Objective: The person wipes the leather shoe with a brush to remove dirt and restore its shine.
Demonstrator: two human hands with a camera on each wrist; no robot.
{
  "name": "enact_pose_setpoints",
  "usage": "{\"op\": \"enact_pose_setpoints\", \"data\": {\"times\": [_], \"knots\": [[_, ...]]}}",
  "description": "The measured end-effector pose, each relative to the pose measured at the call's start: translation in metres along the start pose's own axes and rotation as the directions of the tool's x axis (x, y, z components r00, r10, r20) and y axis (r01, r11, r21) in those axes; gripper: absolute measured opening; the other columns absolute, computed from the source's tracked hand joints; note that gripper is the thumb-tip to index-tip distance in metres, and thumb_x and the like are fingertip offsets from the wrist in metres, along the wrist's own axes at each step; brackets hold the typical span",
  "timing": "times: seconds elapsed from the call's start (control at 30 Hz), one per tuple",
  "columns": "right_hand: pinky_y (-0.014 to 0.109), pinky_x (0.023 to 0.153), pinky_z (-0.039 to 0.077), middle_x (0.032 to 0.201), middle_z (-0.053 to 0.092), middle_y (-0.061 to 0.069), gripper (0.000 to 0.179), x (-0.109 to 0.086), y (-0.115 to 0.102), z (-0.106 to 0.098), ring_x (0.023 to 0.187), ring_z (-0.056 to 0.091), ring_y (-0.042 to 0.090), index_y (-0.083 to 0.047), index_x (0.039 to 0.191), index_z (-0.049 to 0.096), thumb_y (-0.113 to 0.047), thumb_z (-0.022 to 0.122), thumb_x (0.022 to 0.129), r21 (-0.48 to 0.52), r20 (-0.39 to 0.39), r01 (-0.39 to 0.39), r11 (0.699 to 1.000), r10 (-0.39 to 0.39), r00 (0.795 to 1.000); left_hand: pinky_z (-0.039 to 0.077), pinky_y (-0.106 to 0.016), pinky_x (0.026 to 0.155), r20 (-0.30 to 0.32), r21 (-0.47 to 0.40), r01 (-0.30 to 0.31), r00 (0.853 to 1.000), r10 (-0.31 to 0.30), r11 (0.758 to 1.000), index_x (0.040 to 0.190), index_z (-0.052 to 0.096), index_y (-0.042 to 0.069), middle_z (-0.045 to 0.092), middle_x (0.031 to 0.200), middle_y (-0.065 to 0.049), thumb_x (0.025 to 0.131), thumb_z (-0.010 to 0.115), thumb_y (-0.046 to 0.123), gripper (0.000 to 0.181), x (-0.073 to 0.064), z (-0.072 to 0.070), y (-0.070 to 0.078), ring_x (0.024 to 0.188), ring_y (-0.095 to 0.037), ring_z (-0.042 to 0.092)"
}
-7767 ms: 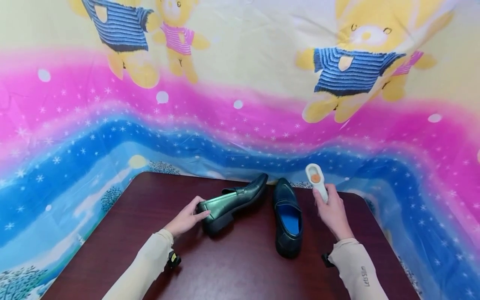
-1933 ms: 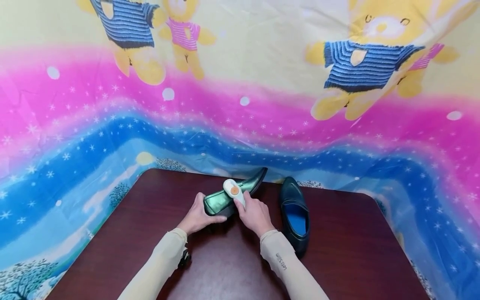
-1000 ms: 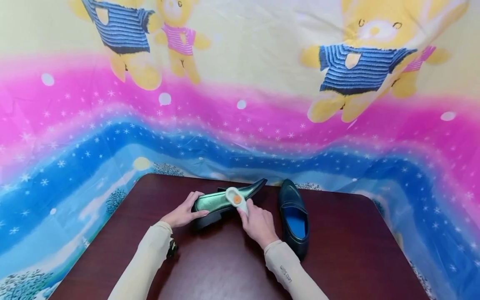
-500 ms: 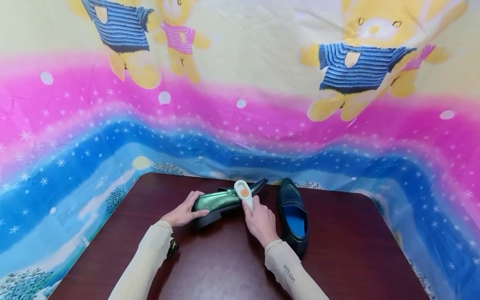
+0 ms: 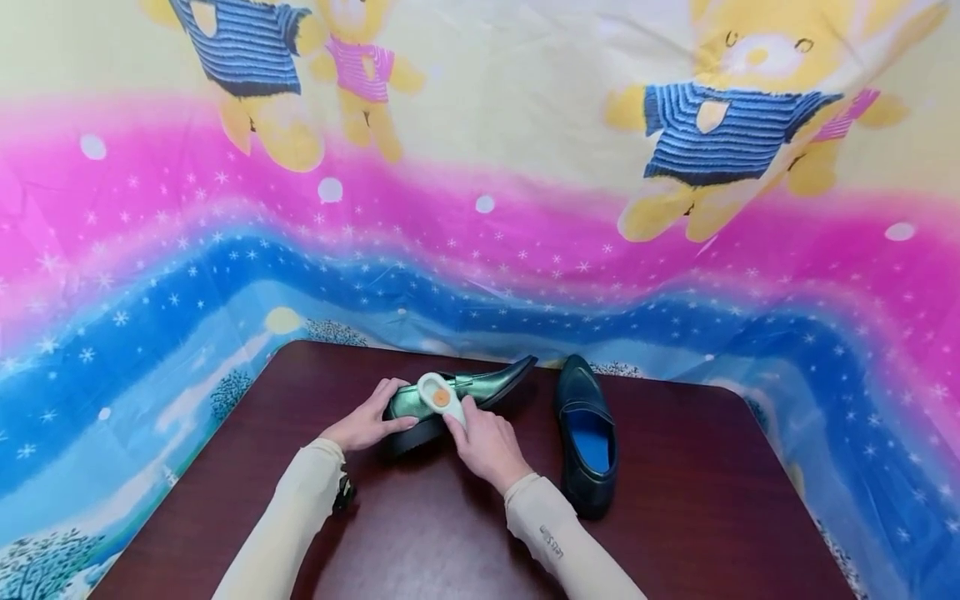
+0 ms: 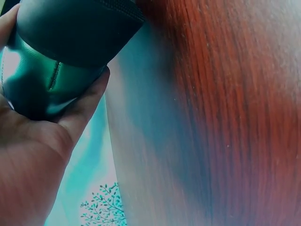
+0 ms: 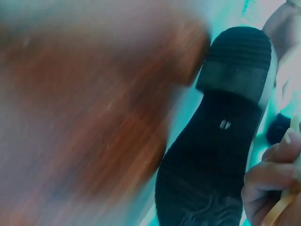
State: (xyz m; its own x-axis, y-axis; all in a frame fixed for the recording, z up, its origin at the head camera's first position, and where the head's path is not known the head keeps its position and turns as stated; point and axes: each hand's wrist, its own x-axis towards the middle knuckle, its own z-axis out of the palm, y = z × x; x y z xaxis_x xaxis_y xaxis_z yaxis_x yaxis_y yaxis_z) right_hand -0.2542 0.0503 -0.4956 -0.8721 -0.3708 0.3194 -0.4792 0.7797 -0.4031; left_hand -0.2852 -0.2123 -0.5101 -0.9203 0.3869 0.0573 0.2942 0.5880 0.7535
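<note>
My left hand (image 5: 367, 423) grips the heel end of a dark, shiny loafer (image 5: 483, 387), thumb low on its side. The loafer lies tilted, toe pointing to the far right. In the left wrist view, fingers and thumb wrap round its heel (image 6: 61, 40). My right hand (image 5: 491, 443) holds a small white oval-headed hand tool with an orange disc (image 5: 437, 395); its head overlaps the loafer's side near the heel. The tool's underside is hidden in the head view. In the right wrist view, the loafer's black sole (image 7: 218, 122) shows beside my curled right fingers (image 7: 270, 186).
A second dark loafer (image 5: 581, 392) with a blue insole stands upright on the table, right of my right hand. The dark red-brown wooden table (image 5: 420, 533) has rounded far corners. A printed cloth (image 5: 480, 267) with bears hangs behind it.
My right hand picked up no new thing; it brought the white tool from the right onto the loafer, moved toward the toe, then back left toward the heel. My left hand keeps its grip.
</note>
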Motion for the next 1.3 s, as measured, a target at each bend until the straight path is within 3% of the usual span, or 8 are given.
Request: {"op": "enact_pose_setpoints", "data": {"times": [0.23,0.67,0.83,1.03,1.2,1.3], "knots": [[0.032,0.050,0.038,0.062,0.049,0.000,0.031,-0.001,0.022,-0.006,0.050,0.045,0.016,-0.014,0.096,0.050,-0.042,0.054,0.107,-0.053,-0.067,-0.064,0.997,0.060,0.996,0.044,-0.044,0.094,0.024,-0.010,0.016,1.000,-0.016,1.000,0.140,0.043,0.023,0.042,0.134,-0.007,0.097,0.072,0.043,0.055,0.000,-0.002,-0.001,0.115,-0.025,0.049],[0.031,0.046,0.033,0.058,0.043,-0.002,0.034,-0.006,0.024,0.000,0.047,0.040,0.015,-0.013,0.093,0.048,-0.043,0.052,0.108,-0.028,-0.120,-0.124,0.992,0.120,0.986,0.044,-0.043,0.094,0.008,-0.019,0.004,1.000,-0.004,1.000,0.138,0.044,0.024,0.043,0.130,-0.007,0.097,0.072,0.042,0.053,0.002,0.000,-0.001,0.113,-0.024,0.049],[0.034,0.048,0.037,0.061,0.049,0.002,0.034,-0.003,0.030,-0.002,0.050,0.047,0.019,-0.012,0.095,0.049,-0.043,0.053,0.107,0.009,-0.153,-0.207,0.978,0.206,0.967,0.044,-0.044,0.097,0.008,-0.020,-0.004,1.000,0.004,1.000,0.140,0.043,0.023,0.040,0.135,-0.008,0.097,0.072,0.041,0.055,0.000,-0.002,-0.002,0.117,-0.026,0.048],[0.035,0.052,0.039,0.065,0.053,0.005,0.033,-0.001,0.037,-0.009,0.054,0.050,0.021,-0.011,0.099,0.049,-0.042,0.054,0.107,0.056,-0.134,-0.290,0.955,0.295,0.946,0.039,-0.055,0.109,-0.068,-0.028,-0.035,0.997,0.033,0.999,0.146,0.046,0.016,0.023,0.161,-0.013,0.096,0.075,0.032,0.060,0.003,0.006,0.006,0.140,-0.036,0.039],[0.036,0.053,0.040,0.067,0.055,0.006,0.033,0.000,0.035,-0.009,0.056,0.052,0.022,-0.011,0.099,0.048,-0.043,0.054,0.107,0.064,-0.126,-0.294,0.954,0.300,0.945,0.044,-0.049,0.104,-0.183,-0.032,0.057,0.981,-0.062,0.998,0.142,0.053,0.017,0.039,0.148,-0.013,0.092,0.079,0.040,0.061,0.006,0.019,0.012,0.125,-0.031,0.051],[0.036,0.053,0.039,0.065,0.053,0.005,0.035,-0.002,0.034,-0.008,0.055,0.050,0.021,-0.011,0.098,0.048,-0.044,0.052,0.107,0.070,-0.129,-0.265,0.962,0.272,0.954,0.043,-0.048,0.104,-0.198,-0.073,0.072,0.976,-0.086,0.995,0.140,0.056,0.017,0.042,0.146,-0.012,0.090,0.082,0.037,0.059,0.006,0.021,0.011,0.124,-0.030,0.051]]}}
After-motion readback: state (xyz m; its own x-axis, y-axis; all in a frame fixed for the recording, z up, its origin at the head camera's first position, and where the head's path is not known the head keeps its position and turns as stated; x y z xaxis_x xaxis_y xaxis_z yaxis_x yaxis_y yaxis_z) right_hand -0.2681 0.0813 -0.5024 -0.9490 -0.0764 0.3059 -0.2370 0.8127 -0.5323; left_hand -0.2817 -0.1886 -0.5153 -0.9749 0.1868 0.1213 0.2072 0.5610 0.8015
